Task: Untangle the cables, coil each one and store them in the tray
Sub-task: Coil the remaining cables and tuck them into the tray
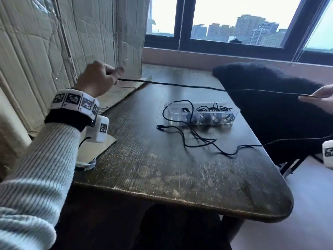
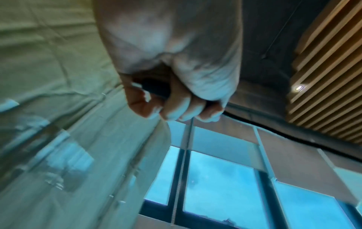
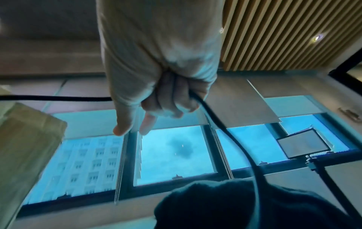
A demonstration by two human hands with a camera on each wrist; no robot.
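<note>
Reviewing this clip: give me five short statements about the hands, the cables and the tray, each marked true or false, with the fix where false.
1. Both hands hold one black cable stretched above the table. True.
2. The clear tray is empty. False: coiled black cables lie in it.
3. The left hand rests flat on the table. False: it is raised, gripping the cable's end.
4. A loose cable lies on the table in front of the tray. True.
5. The right hand is empty. False: it grips the cable.
</note>
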